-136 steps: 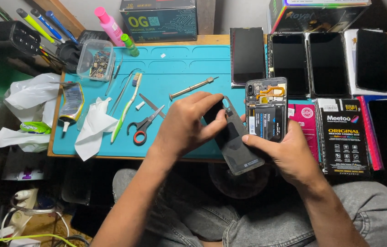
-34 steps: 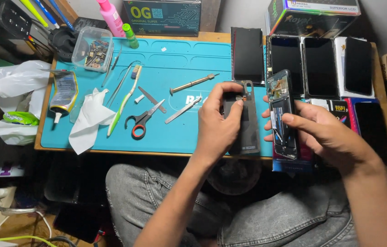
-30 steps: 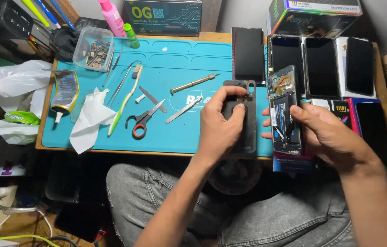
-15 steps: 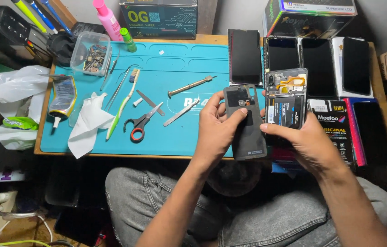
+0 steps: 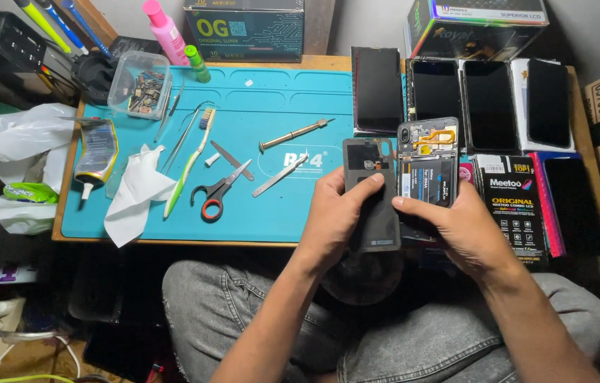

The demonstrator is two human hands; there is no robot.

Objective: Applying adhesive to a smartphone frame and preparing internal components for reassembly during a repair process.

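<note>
At the near edge of the blue work mat [image 5: 243, 213], over the person's lap, the two halves of a phone now sit side by side and flat to the camera, where a second ago they were tilted up on edge and held further to the right. The left hand [image 5: 335, 220] is closed around the dark back cover [image 5: 371, 191], thumb across its inner face, and has kept that grasp throughout; the cover's camera cut-out points away from the person. The right hand [image 5: 456, 227] grips the opened phone body [image 5: 428, 170] from the right, fingers wrapped behind it and thumb on its battery, with the orange ribbon cable at the top now in plain view. The two parts touch along their long edges but are clearly separate, so the cover reads as fully off the body. Half a second ago they were already nearly level; the change since is small, a slight settling downward and leftward. The scissors [image 5: 218, 191], screwdriver [image 5: 296, 133] and tweezers [image 5: 279, 176] lie untouched on the mat, well apart from both hands.
</note>
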